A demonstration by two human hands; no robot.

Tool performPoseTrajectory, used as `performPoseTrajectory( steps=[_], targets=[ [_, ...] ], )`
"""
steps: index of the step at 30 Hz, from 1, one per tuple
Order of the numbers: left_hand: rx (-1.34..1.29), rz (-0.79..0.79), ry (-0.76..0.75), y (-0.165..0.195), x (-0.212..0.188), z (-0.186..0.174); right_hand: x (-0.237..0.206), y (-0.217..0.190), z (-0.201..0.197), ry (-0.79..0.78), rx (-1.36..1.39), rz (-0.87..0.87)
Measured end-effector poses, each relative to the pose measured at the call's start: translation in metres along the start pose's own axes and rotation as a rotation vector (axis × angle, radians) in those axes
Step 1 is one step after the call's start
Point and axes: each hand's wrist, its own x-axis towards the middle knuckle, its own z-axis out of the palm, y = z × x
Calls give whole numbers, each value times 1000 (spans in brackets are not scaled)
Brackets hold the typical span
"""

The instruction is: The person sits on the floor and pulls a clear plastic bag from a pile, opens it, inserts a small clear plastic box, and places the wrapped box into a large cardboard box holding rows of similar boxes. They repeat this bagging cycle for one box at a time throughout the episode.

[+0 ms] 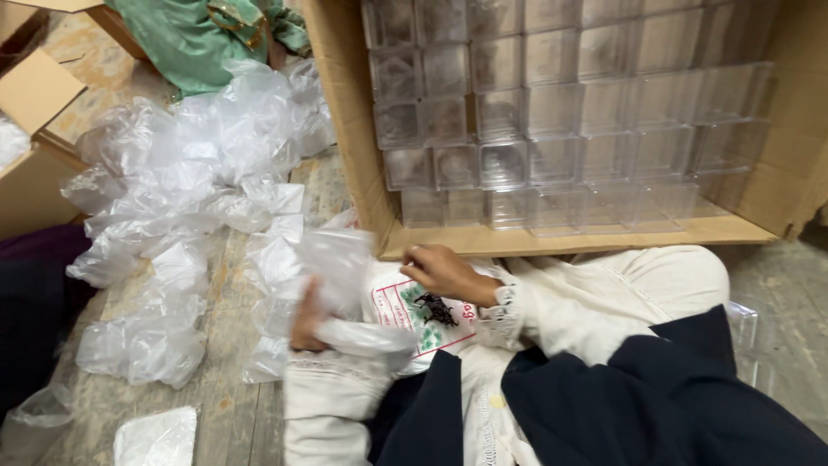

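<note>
My left hand [307, 318] grips a clear plastic bag [336, 267], which is blurred by motion. My right hand [447, 273] hovers just right of that bag, fingers curled with nothing visibly in them, above a white printed sack [412, 315] on my lap. A small dark clump [436, 309] lies on the sack under my right wrist. Both arms wear cream sleeves. In front of me stands a large cardboard box [552, 237] packed with rows of clear plastic cube containers [552, 112].
A heap of crumpled clear plastic bags [190, 190] covers the wooden floor to my left. Green cloth [198, 34] lies at the back. Cardboard flaps [34, 86] stand at far left. A dark garment [655, 397] drapes over my lap.
</note>
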Motion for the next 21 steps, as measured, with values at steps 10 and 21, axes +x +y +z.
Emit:
performPoseTrajectory(
  steps=[10,21],
  targets=[
    [1287,394,739,87,43,-92,-11,17,-39,-16,-103,104],
    [312,1047,11,31,-39,169,20,-41,-40,12,645,70]
  ],
)
